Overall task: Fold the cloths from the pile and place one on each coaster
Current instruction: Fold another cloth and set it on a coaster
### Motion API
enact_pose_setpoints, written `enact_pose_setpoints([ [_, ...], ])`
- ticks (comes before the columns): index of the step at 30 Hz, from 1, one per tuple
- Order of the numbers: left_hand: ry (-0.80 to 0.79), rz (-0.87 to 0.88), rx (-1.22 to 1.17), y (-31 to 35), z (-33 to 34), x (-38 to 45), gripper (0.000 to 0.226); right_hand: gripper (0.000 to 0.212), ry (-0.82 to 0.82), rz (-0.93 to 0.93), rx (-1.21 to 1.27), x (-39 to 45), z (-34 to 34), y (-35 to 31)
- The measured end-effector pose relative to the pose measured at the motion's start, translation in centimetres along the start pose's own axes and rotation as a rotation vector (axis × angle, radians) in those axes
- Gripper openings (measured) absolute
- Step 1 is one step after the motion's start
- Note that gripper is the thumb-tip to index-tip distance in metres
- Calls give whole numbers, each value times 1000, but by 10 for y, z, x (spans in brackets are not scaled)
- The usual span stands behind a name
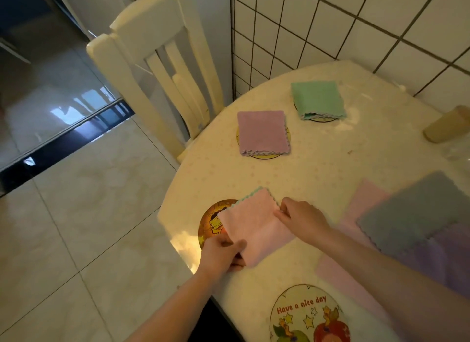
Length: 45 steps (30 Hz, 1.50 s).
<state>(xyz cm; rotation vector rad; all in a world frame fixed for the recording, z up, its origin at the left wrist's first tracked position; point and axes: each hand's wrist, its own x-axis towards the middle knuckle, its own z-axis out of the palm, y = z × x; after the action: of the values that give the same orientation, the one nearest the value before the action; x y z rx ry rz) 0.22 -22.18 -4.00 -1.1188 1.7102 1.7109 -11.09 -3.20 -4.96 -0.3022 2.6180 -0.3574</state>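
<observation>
Nearest me, bottom edge of table [318,168]: a "Have a nice day" coaster [305,316], bare, no cloth yet. Just past it, both my hands are on the folded pink cloth [254,227]. My left hand [221,252] has thumb + fingers pinched on its near-left corner; my right hand [302,215] has fingers closed on the right edge, by the scalloped hem. Cloth looks folded to a small square, angled, w/ its left part overlapping the orange coaster [211,222] and the rest on the tabletop. To my right, the pile [412,222]: grey cloth on top, pink + lilac under, all flat, unfolded. Farther out, a mauve cloth [263,131] sits folded on a yellow coaster, only the rim peeking out. Beyond that, a green cloth [318,100] folded on a dark-rimmed coaster near the tiled wall. Step in hand, I'd say: placing cloth no. 3, approx. halfway thru, 2 done, nearest coaster still open. Next move needs a short slide left so the square centres on the orange coaster, keep both pinches so folds don't spring open, then let go, then grab grey from the pile.
</observation>
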Motion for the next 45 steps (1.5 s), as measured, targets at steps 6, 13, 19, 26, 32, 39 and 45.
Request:
enact_pose_setpoints([
  [6, 260, 122, 283, 0, 0, 3, 14, 30, 53, 62, 169, 0, 6, -18],
  [13, 297, -14, 116, 14, 15, 7, 19, 33, -111, 236, 391, 8, -8, -20],
  [19, 205, -70, -59, 17, 15, 6, 21, 39, -129, 208, 508, 0, -8, -20],
  [26, 32, -10, -228, 22, -2, 1, 21, 36, -32, 188, 646, -16, -12, -27],
  [32, -63, 79, -201, 29, -39, 0, 28, 22, 29, 216, 851, -45, -2, -49],
  [39, -71, 137, -8, 27, -84, 16, 24, 23, 181, 391, 973, -71, 39, -96],
  [45, -81, 326, 360, 22, -99, 27, 23, 23, 294, 547, 1008, -70, 61, -117],
])
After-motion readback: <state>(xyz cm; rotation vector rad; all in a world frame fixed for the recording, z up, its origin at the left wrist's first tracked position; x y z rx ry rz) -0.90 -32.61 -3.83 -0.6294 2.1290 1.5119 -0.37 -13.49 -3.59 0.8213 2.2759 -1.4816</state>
